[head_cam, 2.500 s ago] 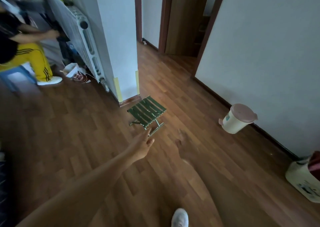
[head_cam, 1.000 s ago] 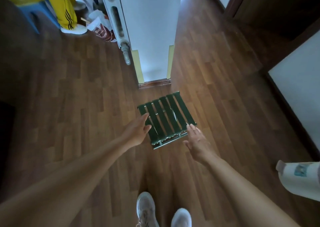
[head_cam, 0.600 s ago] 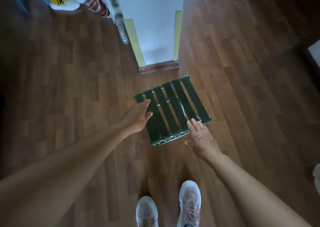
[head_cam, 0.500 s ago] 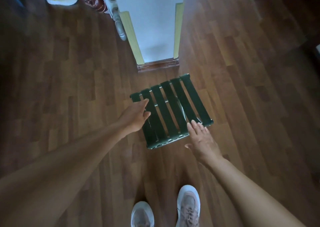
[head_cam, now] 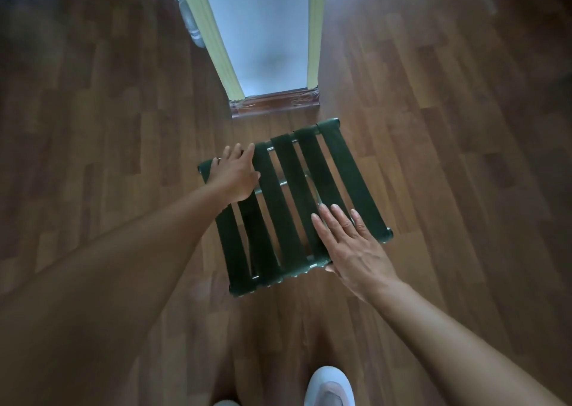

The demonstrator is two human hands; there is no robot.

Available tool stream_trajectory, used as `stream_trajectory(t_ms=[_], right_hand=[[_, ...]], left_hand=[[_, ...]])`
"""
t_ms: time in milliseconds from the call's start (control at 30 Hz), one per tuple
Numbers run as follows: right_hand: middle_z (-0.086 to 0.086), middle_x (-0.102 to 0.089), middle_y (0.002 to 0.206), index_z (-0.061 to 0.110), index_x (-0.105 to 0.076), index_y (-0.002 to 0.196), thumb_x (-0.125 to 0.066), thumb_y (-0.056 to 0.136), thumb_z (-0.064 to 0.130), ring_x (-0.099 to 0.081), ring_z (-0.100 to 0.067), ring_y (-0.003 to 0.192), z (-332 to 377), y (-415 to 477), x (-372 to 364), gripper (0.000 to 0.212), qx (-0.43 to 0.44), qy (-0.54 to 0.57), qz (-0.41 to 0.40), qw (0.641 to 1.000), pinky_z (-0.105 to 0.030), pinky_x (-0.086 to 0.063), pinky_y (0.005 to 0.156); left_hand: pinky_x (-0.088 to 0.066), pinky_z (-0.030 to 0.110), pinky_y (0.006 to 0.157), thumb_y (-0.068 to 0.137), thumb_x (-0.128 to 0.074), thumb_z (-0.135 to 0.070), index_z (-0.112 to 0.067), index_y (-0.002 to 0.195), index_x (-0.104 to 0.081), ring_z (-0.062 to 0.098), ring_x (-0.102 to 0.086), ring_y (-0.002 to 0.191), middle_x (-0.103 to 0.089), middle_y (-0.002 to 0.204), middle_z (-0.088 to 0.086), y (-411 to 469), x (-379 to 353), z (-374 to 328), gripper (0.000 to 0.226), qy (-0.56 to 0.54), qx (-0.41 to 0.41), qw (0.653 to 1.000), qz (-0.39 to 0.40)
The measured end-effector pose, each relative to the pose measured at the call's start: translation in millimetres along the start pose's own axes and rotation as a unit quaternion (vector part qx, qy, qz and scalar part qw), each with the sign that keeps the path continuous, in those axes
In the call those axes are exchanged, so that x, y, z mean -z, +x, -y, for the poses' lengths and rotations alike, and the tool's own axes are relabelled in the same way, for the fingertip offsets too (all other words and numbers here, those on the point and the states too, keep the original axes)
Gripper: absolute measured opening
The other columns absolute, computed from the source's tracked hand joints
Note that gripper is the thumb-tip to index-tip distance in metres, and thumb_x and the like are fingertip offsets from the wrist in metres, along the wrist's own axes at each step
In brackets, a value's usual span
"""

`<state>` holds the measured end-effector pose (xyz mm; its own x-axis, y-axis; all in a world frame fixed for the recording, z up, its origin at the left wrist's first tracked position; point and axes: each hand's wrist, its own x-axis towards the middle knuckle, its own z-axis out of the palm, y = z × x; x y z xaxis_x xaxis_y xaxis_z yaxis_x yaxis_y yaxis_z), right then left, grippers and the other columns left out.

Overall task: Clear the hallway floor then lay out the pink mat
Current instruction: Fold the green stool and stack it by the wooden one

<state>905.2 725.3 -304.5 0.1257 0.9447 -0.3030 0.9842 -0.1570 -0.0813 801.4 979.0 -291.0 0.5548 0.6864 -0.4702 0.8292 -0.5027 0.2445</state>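
On the brown wood-plank floor (head_cam: 433, 158), mid-view, stands the dark green strap-seated folding stool with a metal frame (head_cam: 289, 182). The left hand (head_cam: 235, 175) lies at its 10 o'clock corner, fingers straight and close together on the straps. The right hand (head_cam: 353, 247) lies flat at its 5 o'clock edge, fingers straight and slightly spread. A white wall end with yellow corner strips (head_cam: 266, 34) stands at the stool's 12 o'clock, and a white shoe (head_cam: 329, 387) at its 6 o'clock.

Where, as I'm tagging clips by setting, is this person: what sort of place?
Probably inside a home, likely a hallway. It has a wood-look plank floor, and a white wall end with yellow corner strips and a brown skirting board. A small green strap-seat stool stands on the floor.
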Motion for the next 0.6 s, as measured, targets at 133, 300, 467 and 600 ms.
stream_trajectory(t_ms=[133, 300, 467, 600], right_hand=[[-0.007, 0.007, 0.157, 0.014, 0.007, 0.149, -0.058, 0.086, 0.049, 0.007, -0.028, 0.144, -7, 4, 4, 0.097, 0.017, -0.011, 0.003, 1.000, -0.043, 0.004, 0.117], [-0.007, 0.011, 0.157, 0.013, 0.013, 0.147, -0.056, 0.086, 0.049, 0.011, -0.027, 0.144, -10, 0, 28, 0.099, 0.042, -0.013, 0.008, 0.999, -0.045, 0.007, 0.117], [-0.006, 0.014, 0.156, 0.013, 0.017, 0.145, -0.060, 0.084, 0.047, 0.018, -0.025, 0.142, -6, -5, 68, 0.103, 0.033, 0.009, 0.001, 0.999, -0.043, 0.012, 0.117], [-0.003, 0.026, 0.152, 0.016, 0.028, 0.139, -0.055, 0.088, 0.045, 0.027, -0.021, 0.139, -3, 0, 92, 0.101, 0.001, 0.034, 0.000, 0.999, -0.039, 0.020, 0.113]], left_hand=[[0.000, 0.050, 0.116, 0.095, -0.048, -0.025, -0.021, 0.149, -0.015, 0.025, -0.014, 0.144, -0.022, 0.154, 0.003, 13, 1, -5, 0.063, -0.037, 0.038, 0.998, -0.012], [-0.007, 0.049, 0.116, 0.092, -0.051, -0.022, -0.024, 0.135, -0.041, 0.028, -0.035, 0.129, -0.040, 0.135, 0.006, -1, 15, -13, 0.044, -0.083, 0.038, 0.996, -0.019], [-0.011, 0.049, 0.116, 0.093, -0.048, -0.030, -0.024, 0.134, -0.040, 0.026, -0.034, 0.131, -0.044, 0.136, 0.005, -48, 21, -29, 0.043, -0.107, 0.013, 0.994, 0.018], [-0.022, 0.046, 0.113, 0.092, -0.046, -0.046, -0.023, 0.135, -0.040, 0.023, -0.037, 0.127, -0.049, 0.135, 0.002, -90, 27, -39, 0.049, -0.059, -0.064, 0.996, 0.032]])
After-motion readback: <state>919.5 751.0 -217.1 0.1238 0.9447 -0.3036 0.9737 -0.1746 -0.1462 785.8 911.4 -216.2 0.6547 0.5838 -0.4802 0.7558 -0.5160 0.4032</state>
